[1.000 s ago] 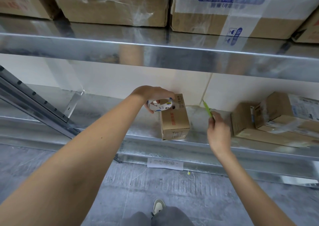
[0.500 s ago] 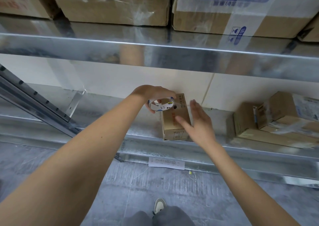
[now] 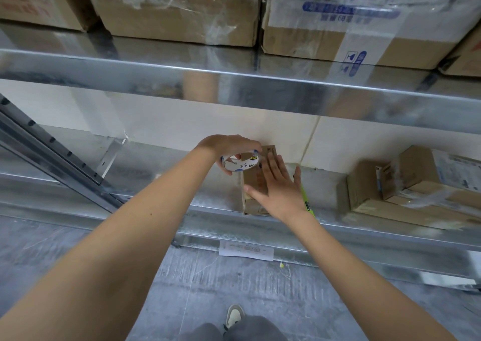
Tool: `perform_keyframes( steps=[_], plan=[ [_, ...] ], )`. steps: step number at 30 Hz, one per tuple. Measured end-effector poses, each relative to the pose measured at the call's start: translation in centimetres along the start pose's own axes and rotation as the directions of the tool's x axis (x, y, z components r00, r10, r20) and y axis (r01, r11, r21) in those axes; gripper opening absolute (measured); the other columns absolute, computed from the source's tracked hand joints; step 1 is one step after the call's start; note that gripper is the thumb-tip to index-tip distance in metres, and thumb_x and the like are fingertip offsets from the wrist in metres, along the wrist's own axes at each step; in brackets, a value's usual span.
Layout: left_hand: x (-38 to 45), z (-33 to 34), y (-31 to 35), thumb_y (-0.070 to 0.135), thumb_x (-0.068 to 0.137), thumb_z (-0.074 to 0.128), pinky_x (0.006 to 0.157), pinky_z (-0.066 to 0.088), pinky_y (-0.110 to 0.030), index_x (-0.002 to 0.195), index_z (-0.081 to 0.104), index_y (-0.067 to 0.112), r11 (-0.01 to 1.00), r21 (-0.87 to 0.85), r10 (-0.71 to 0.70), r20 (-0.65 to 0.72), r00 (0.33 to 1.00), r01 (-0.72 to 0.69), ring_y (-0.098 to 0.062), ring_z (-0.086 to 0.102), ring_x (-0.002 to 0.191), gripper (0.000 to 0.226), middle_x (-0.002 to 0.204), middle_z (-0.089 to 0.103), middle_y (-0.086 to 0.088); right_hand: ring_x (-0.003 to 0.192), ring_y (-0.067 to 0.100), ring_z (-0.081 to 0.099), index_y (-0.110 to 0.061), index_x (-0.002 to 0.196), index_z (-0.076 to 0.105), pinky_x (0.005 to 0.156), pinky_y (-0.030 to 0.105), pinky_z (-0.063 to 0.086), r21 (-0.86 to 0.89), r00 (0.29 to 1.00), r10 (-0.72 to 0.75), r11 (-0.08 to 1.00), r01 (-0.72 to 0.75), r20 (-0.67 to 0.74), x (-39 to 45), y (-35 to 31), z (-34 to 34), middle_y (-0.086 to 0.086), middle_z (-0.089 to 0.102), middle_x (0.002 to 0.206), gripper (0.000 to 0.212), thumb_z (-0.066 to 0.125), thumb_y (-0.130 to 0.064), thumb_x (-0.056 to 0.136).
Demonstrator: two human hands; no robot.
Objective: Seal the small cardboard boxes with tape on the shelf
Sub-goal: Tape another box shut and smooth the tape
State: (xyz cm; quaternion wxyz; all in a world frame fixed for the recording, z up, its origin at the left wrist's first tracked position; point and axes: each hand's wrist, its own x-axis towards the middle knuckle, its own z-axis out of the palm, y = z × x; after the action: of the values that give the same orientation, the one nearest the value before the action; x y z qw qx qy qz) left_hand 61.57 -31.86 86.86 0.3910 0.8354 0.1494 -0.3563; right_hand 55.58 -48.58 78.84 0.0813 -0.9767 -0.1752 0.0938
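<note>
The small cardboard box (image 3: 256,184) stood on the lower metal shelf (image 3: 182,184) against the wall. The right hand (image 3: 279,187) lay flat on its top, fingers straight (a green cutter (image 3: 307,201) beside it). The left hand (image 3: 229,149) gripped the tape roll (image 3: 240,162) at the box's far end.

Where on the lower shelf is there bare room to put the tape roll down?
Bare metal lies left of the small box, between it and the slanted upright, and a narrower strip between the green cutter and the stacked boxes. It is crowded at the small box, where the left hand holds the tape roll and the right hand lies flat.
</note>
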Motion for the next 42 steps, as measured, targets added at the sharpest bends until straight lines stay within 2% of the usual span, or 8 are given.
perform_keyframes(
  steps=[4,7,14,20,24,27,35,42],
  plan=[
    [-1.2,0.1,-1.0,0.047,0.077,0.062,0.082,0.057,-0.038,0.110,0.065,0.023,0.991,-0.131,0.015,-0.013,1.000,-0.016,-0.025,0.066,0.088,0.041,0.116,0.059,-0.005,0.148,0.011,-0.016,-0.021,0.155,0.007,0.117,0.058,-0.007,0.065,0.998,0.001,0.998,-0.005,0.058,0.3,-0.1,-0.7,-0.006,-0.006,0.163,0.086,0.026,-0.073,0.089],
    [-2.1,0.7,-2.9,0.050,0.078,0.058,0.076,0.047,-0.031,0.106,0.067,0.025,0.948,-0.313,0.034,-0.084,0.996,-0.059,-0.018,0.065,0.088,0.039,0.120,0.062,-0.002,0.147,0.019,0.018,-0.017,0.147,0.038,0.117,0.046,0.011,0.483,0.991,0.110,0.874,-0.057,-0.081,0.7,-0.5,-2.9,-0.001,0.031,0.156,0.054,0.041,-0.044,0.100],
    [-5.4,3.8,-4.0,0.038,0.095,0.047,0.064,0.038,-0.026,0.101,0.068,0.031,0.798,-0.498,0.165,-0.361,0.918,-0.339,-0.008,0.051,0.076,0.024,0.089,0.060,0.011,0.078,0.020,0.066,-0.009,0.087,0.076,0.074,0.035,0.053,0.882,0.970,0.242,0.455,-0.120,0.007,2.0,-3.0,-8.0,0.009,0.073,0.085,0.016,0.065,-0.020,0.089],
    [-6.5,4.7,-4.3,0.030,0.100,0.049,0.057,0.042,-0.005,0.101,0.070,0.026,0.716,-0.456,0.304,-0.478,0.824,-0.529,0.012,0.059,0.063,0.021,0.089,0.067,0.013,0.069,0.016,0.063,-0.004,0.086,0.076,0.054,0.016,0.049,0.837,0.957,0.279,0.540,-0.085,-0.083,1.2,-4.0,-9.3,0.010,0.072,0.080,0.010,0.074,-0.013,0.082],
    [-7.1,5.4,-4.4,0.024,0.095,0.061,0.064,0.043,-0.017,0.108,0.069,0.012,0.697,-0.451,0.383,-0.422,0.822,-0.557,-0.026,0.058,0.077,0.020,0.091,0.066,-0.007,0.074,0.013,0.064,-0.005,0.083,0.076,0.067,0.014,0.048,0.767,0.948,0.275,0.640,-0.055,-0.161,0.5,-4.2,-9.9,0.006,0.074,0.084,0.007,0.071,-0.008,0.080],
    [-7.2,5.9,-3.9,0.019,0.087,0.070,0.084,0.046,-0.022,0.137,0.052,0.009,0.721,-0.467,0.303,-0.453,0.839,-0.512,-0.009,0.068,0.091,0.053,0.108,0.071,-0.015,0.056,0.002,0.058,-0.001,0.080,0.073,0.049,0.004,0.039,0.753,0.942,0.262,0.657,-0.017,-0.208,-0.4,-4.7,-10.3,0.005,0.069,0.075,0.008,0.067,-0.004,0.083],
    [-6.4,6.6,-2.8,0.016,0.080,0.070,0.071,0.049,-0.031,0.091,0.073,0.001,0.757,-0.448,0.157,-0.581,0.798,-0.475,-0.026,0.065,0.083,0.019,0.085,0.072,-0.012,0.071,0.026,0.067,-0.007,0.072,0.070,0.066,0.040,0.059,0.744,0.930,0.258,0.668,0.025,-0.263,-1.1,-5.5,-9.7,0.007,0.069,0.076,0.013,0.065,-0.001,0.082],
    [-7.1,6.6,-2.5,0.005,0.083,0.066,0.066,0.048,-0.027,0.095,0.068,0.000,0.346,-0.850,0.181,-0.356,0.917,-0.398,-0.031,0.063,0.076,0.012,0.080,0.069,-0.013,0.056,0.010,0.055,-0.004,0.068,0.066,0.054,0.012,0.042,0.862,0.907,0.376,0.505,-0.030,-0.189,-0.9,-5.3,-10.4,0.001,0.063,0.062,0.022,0.074,-0.019,0.083]
  ],
)
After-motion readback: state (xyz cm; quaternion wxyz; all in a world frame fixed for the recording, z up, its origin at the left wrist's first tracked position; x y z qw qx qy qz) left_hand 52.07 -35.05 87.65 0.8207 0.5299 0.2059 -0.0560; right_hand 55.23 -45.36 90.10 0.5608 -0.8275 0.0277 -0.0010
